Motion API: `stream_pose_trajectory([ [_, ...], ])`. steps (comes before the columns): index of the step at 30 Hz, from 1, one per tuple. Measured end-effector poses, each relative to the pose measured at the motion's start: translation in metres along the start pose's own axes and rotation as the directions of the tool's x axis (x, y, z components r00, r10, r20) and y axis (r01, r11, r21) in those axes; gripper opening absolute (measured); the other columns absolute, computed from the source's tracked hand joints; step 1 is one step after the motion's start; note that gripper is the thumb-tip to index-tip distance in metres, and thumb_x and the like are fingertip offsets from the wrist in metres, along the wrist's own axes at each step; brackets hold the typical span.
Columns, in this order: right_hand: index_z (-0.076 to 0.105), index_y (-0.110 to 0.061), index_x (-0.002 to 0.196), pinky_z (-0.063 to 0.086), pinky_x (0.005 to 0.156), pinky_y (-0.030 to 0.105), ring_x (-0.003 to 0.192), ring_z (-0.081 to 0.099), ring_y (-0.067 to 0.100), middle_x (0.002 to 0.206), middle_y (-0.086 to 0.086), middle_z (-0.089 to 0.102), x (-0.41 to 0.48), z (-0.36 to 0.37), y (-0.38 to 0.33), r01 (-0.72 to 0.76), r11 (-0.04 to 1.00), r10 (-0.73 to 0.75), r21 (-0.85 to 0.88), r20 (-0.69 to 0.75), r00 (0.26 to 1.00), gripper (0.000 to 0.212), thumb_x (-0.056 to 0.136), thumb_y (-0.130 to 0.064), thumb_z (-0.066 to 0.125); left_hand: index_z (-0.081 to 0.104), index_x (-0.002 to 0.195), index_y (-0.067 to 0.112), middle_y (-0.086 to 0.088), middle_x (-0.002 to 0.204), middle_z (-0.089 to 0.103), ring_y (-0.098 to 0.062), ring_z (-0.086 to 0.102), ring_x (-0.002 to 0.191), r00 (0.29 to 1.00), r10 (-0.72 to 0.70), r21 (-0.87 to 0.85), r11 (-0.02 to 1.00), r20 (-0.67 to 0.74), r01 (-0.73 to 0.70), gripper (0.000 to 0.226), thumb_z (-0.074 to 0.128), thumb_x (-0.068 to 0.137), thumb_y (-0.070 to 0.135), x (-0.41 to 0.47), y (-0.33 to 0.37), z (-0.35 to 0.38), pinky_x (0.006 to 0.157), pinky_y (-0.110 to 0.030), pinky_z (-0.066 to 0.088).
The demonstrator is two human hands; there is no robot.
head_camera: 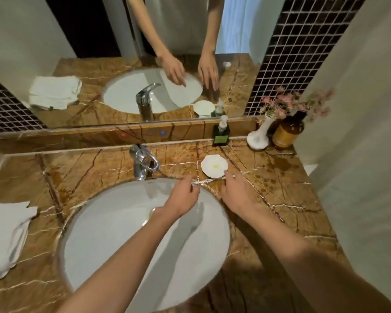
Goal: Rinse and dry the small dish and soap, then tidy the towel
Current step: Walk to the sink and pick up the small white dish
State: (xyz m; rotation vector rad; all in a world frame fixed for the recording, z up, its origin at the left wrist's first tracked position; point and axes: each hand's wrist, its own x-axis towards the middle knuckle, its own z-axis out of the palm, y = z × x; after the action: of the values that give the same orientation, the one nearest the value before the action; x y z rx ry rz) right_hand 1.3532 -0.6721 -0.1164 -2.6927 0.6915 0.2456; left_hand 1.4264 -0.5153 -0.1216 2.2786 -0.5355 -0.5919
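A small white shell-shaped dish lies on the brown marble counter, right of the tap, with a pale yellow-green smear in its middle. No bar of soap is visible. My right hand rests on the counter just in front of the dish, fingers spread, a fingertip close to its rim. Over the far edge of the white sink hovers my left hand, fingers loosely curled, and I cannot see anything in it. A folded white towel lies on the counter at the far left.
A chrome tap stands behind the sink. A green pump bottle, a white vase of pink flowers and an amber bottle line the back right. A mirror runs along the back; a wet patch marks the counter.
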Motion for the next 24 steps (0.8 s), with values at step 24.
stream_pose_trajectory([
  [24, 0.064, -0.012, 0.116, 0.048, 0.082, 0.032, 0.105, 0.058, 0.026, 0.117, 0.011, 0.065, 0.149, 0.011, 0.032, 0.091, 0.963, -0.135, 0.254, 0.161, 0.978, 0.029, 0.097, -0.011, 0.043, 0.053, 0.060, 0.011, -0.006, 0.056, 0.065, -0.013, 0.070, 0.053, 0.777, -0.622, -0.706, 0.592, -0.095, 0.388, 0.030, 0.050, 0.090, 0.002, 0.083, 0.017, 0.086, 0.045, -0.020, 0.054],
])
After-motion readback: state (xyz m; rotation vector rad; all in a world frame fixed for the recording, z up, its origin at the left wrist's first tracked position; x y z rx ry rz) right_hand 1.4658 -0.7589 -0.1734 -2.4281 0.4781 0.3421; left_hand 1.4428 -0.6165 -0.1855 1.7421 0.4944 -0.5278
